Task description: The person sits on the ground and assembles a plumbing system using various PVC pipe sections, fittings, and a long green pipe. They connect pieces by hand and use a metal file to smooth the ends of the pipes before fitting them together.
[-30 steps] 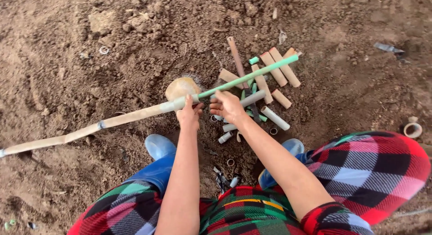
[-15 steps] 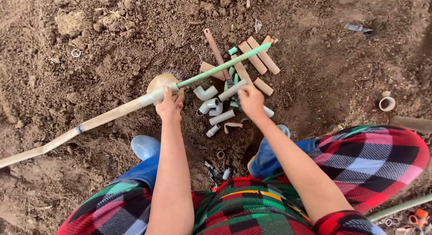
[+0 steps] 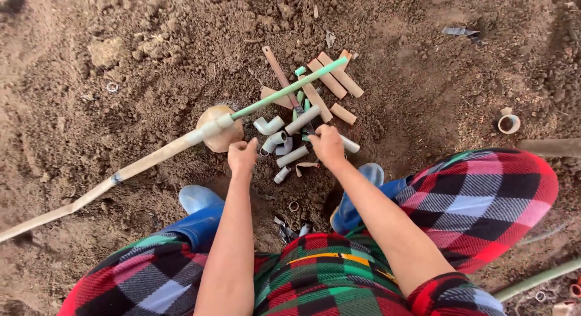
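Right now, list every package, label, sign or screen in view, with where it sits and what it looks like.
None in view: no package, label, sign or screen.
Left hand: closed, beside a long pole, cream and green, lying slantwise on the soil.
Right hand: on a heap of short pipe pieces, white, tan and green, unmarked as far as shows.
White ring: on the soil at right.
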